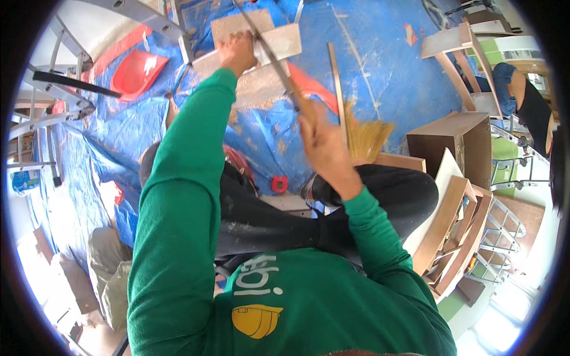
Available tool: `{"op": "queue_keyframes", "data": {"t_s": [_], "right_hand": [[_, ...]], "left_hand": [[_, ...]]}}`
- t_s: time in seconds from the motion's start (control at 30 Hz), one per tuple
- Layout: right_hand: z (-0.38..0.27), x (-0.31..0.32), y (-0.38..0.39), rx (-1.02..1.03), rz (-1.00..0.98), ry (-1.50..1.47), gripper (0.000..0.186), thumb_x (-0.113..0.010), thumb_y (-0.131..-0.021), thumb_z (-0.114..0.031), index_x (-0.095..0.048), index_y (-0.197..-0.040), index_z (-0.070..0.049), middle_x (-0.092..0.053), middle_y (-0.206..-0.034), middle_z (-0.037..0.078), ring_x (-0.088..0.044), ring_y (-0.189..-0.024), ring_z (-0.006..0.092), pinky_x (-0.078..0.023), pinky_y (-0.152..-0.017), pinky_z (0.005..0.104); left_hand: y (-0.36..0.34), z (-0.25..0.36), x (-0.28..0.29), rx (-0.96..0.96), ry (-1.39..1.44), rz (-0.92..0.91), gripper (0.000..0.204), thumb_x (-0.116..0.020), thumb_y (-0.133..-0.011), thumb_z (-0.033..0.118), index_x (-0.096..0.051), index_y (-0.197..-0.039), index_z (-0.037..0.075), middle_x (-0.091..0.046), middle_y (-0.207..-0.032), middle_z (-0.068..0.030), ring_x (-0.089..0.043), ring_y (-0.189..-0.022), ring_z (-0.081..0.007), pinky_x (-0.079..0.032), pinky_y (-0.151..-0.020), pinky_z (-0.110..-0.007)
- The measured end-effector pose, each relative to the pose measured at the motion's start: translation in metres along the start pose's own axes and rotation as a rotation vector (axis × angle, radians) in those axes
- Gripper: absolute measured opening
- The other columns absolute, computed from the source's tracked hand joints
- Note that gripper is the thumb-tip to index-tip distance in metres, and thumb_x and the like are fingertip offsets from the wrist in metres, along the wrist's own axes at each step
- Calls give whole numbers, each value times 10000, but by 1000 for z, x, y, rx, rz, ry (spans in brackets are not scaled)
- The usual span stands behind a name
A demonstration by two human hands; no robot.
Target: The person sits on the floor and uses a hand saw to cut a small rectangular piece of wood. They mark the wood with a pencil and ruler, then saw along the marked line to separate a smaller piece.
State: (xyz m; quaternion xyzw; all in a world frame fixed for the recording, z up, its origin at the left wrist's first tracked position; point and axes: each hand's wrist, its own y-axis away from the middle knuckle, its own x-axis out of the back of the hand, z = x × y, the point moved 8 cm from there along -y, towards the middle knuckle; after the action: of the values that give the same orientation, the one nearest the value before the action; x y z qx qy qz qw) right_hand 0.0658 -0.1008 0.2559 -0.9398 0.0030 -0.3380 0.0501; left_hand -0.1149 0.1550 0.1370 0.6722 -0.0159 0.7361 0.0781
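My right hand is closed round the wooden handle of a handsaw. Its long, narrow blade runs away from me and to the left across pale wooden boards, seen almost edge-on. Just left of the blade, my left hand grips and presses a board, its fingers bent over the wood. Another board piece lies beyond that hand. Whether the teeth are in the wood cannot be made out. Under the boards and around them spreads a blue tarp with sawdust on it.
A broom lies right of the saw. At left are a red dustpan and a metal ladder. A red tape measure rests near my legs. Wooden cabinet parts stand at right, and another person is beyond.
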Motion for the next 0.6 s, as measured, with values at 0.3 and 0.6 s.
{"op": "queue_keyframes", "data": {"t_s": [0.3, 0.6], "right_hand": [[-60, 102, 87, -120, -112, 83, 441, -664, -1055, -152, -529, -1425, 43, -730, -1051, 309, -721, -874, 541, -576, -710, 527], [-4, -9, -71, 61, 49, 5, 329, -622, -1071, -245, -543, -1265, 9, -695, -859, 339, -685, -849, 558, -509, -709, 645]], "left_hand": [[-4, 0, 0, 56, 13, -96, 914, -990, -712, 440, -564, -1469, 154, -671, -1436, -80, -562, -1415, -310, -420, -1102, -623], [5, 19, 2, 53, -38, -9, 888, -1004, -691, 432, -578, -1421, 161, -660, -1415, -37, -556, -1409, -288, -442, -1080, -578]]}}
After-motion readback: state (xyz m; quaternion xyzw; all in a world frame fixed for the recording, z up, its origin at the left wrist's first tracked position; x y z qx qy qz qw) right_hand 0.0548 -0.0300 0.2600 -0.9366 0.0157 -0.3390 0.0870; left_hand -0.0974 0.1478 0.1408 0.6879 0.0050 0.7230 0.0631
